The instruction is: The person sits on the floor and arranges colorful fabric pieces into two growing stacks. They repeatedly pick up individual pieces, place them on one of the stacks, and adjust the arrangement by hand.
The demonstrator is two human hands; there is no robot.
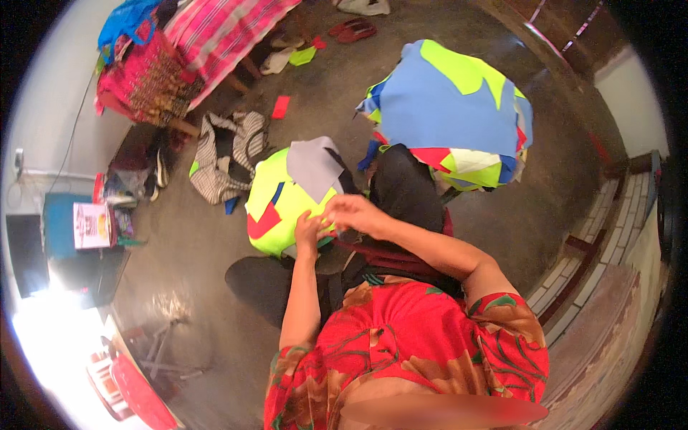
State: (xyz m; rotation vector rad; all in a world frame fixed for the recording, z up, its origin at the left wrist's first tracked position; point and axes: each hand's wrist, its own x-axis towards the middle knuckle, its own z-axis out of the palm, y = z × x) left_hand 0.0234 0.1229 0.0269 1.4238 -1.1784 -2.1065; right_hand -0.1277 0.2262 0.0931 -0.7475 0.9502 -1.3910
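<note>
My left hand [309,232] and my right hand [356,214] meet in front of my lap, fingertips close together. Both look closed in a pinch, though whatever they may hold is too small to make out. Just beyond them lies a heap of cloth pieces [271,176], mostly neon yellow, at the edge of my lap. A grey cloth piece [314,170] rests on its top, and a red cloth piece [264,223] shows on its near left side.
A larger bundle of cloth pieces [451,100], topped with light blue, stands ahead to the right. A striped garment [223,158], a red scrap [281,107] and sandals [352,31] lie on the floor. A pink-covered bed [222,36] is far left; a red chair [140,394] stands near left.
</note>
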